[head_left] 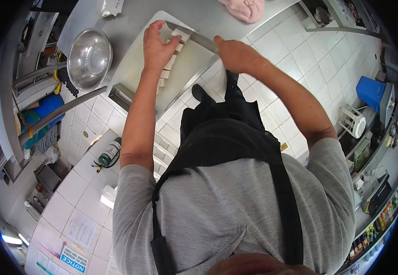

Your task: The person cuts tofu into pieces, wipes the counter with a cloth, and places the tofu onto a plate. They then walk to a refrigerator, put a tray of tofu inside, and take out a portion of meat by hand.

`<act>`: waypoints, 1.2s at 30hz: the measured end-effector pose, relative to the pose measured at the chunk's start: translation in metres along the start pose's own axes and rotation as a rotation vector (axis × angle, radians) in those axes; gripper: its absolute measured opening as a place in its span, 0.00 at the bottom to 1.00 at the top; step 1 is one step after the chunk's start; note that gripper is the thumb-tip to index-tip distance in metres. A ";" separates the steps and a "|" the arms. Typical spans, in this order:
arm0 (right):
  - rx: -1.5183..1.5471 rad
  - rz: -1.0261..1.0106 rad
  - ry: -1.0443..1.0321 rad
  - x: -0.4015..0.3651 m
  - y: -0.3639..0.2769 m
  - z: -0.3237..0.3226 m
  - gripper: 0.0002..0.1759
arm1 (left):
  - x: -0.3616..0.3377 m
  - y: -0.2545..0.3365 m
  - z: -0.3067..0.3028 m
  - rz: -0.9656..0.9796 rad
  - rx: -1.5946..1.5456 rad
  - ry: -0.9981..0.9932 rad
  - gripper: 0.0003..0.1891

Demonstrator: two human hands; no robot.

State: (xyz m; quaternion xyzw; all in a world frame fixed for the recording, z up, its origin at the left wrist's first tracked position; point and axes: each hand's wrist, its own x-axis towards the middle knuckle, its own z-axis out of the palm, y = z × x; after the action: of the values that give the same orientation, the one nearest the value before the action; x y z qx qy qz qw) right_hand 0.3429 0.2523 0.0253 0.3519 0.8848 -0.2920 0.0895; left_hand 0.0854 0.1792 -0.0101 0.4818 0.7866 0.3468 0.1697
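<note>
A white cutting board [192, 68] lies on the steel table, with a row of white blocks [167, 65] running down it. My right hand [236, 54] is closed round the handle end of a knife [194, 35], whose blade reaches left across the top of the row. At the blade's far end is my left hand [159, 48], its thumb and fingers spread around the upper blocks. Whether its fingertips press on the blade or a block is too small to tell.
A steel colander [90, 59] stands left of the board. A pink cloth [244, 8] lies at the table's top edge, and a white packet [112, 7] is at the upper left. An open steel container [122, 96] sits by the board's lower left corner.
</note>
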 end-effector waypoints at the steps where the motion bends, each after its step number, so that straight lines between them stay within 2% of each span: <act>1: -0.003 -0.005 0.012 0.001 0.006 -0.007 0.19 | 0.008 -0.003 -0.003 0.014 -0.075 -0.090 0.24; 2: 0.004 -0.027 -0.033 0.002 0.014 -0.016 0.18 | 0.018 -0.006 -0.007 0.031 -0.150 -0.182 0.26; 3: 0.009 -0.048 -0.078 0.004 0.018 -0.026 0.18 | 0.028 -0.009 -0.010 0.044 -0.150 -0.173 0.26; 5: -0.066 -0.084 -0.069 0.006 0.023 -0.036 0.18 | 0.044 -0.018 -0.014 0.097 -0.237 -0.434 0.26; 6: -0.133 -0.117 -0.072 0.007 0.024 -0.040 0.18 | 0.047 -0.013 -0.016 0.101 -0.238 -0.427 0.26; 11: -0.234 -0.203 -0.044 0.016 0.039 -0.051 0.16 | 0.053 -0.017 -0.012 0.128 -0.325 -0.656 0.23; 19: -0.217 -0.443 0.077 0.021 0.083 -0.038 0.13 | 0.045 -0.021 -0.012 0.124 -0.271 -0.579 0.19; 24: -0.088 -0.512 0.272 0.014 0.089 -0.060 0.12 | 0.038 -0.018 -0.011 0.142 -0.275 -0.464 0.17; 26: -0.079 -0.505 0.276 0.026 0.082 -0.075 0.12 | 0.022 -0.003 -0.018 0.003 -0.322 -0.321 0.15; 28: -0.095 -0.496 0.362 0.048 0.075 -0.086 0.12 | -0.002 0.007 -0.034 0.018 -0.187 -0.225 0.16; 30: -0.120 -0.517 0.376 0.077 0.068 -0.085 0.15 | -0.035 0.016 -0.045 -0.129 -0.303 -0.061 0.18; 31: -0.146 -0.519 0.385 0.090 0.066 -0.081 0.18 | -0.053 0.017 -0.050 -0.134 -0.300 -0.046 0.18; 33: -0.176 -0.520 0.340 0.112 0.059 -0.072 0.21 | -0.090 0.016 -0.056 -0.286 -0.571 -0.100 0.19; 34: -0.205 -0.507 0.300 0.122 0.056 -0.065 0.23 | -0.108 0.017 -0.056 -0.293 -0.570 -0.087 0.19; 36: -0.232 -0.518 0.271 0.138 0.049 -0.052 0.24 | -0.136 0.022 -0.061 -0.445 -0.653 -0.151 0.18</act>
State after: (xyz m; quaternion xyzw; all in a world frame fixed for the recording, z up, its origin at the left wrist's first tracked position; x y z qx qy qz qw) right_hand 0.2771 0.3898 -0.0048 0.1378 0.9764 -0.1524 -0.0671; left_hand 0.1275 0.0431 0.0389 0.2446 0.7056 0.4967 0.4423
